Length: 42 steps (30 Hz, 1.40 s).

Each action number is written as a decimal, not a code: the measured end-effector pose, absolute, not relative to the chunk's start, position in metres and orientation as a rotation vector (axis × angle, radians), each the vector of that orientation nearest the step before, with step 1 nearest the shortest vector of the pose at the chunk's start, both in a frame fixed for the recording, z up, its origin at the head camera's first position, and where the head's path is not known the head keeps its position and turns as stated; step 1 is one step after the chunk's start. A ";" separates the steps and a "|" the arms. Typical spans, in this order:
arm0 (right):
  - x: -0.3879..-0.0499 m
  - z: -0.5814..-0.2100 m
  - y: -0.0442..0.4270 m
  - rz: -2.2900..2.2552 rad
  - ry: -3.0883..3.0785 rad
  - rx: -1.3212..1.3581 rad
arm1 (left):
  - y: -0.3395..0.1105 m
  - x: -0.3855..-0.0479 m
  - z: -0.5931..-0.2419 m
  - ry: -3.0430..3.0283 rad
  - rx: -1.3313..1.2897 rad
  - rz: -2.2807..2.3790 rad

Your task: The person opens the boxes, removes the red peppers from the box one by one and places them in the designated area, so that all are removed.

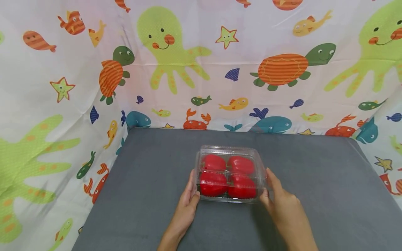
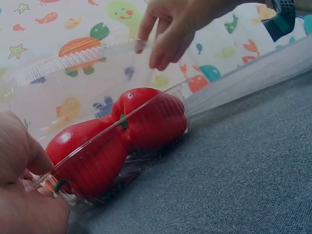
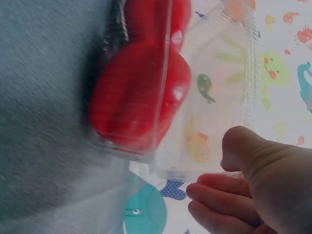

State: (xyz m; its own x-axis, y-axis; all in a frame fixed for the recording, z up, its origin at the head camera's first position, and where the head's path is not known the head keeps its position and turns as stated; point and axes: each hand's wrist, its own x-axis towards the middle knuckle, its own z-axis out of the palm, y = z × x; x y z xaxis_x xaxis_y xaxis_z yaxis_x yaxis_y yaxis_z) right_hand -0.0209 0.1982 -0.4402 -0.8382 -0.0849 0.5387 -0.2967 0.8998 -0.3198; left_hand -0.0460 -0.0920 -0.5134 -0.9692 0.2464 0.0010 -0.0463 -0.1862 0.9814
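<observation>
A clear plastic clamshell box [image 1: 216, 199] sits on the grey surface, holding several red bell peppers [image 1: 213, 184] with green stems. Its hinged lid [image 2: 48, 100] is raised above the peppers in both wrist views. My left hand [image 1: 186, 208] grips the box's left side, thumb at the near corner; the left wrist view shows these fingers [image 2: 22, 161] pinching the rim. On the other side, my right hand [image 1: 285, 205] pinches the right edge of the lid between thumb and fingers. Part of that hold is hidden in the right wrist view, where the thumb [image 3: 239, 146] overlaps the lid edge.
Grey cloth [image 1: 150, 167] covers the tabletop around the box. White fabric [image 1: 194, 31] printed with sea animals rises behind the table and along both sides. A dark band with a teal part [image 2: 280, 22] is on the right wrist.
</observation>
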 end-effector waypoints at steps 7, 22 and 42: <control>-0.028 -0.432 0.202 0.625 -2.467 0.334 | -0.092 -0.046 -0.512 1.883 0.173 2.264; -0.037 -0.407 0.200 0.667 -2.586 0.196 | -0.091 -0.050 -0.511 1.896 0.188 2.253; -0.056 -0.395 0.209 0.713 -2.505 0.277 | -0.091 -0.049 -0.511 1.875 0.250 2.262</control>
State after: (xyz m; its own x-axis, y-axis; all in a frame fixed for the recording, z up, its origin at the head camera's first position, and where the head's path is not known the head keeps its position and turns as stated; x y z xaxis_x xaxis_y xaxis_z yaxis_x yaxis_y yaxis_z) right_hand -0.0557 0.2094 -0.3948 -0.8455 -0.0530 0.5313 -0.3248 0.8409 -0.4329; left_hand -0.0494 -0.0914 -0.5110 -0.9672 0.2538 0.0074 -0.0398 -0.1805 0.9828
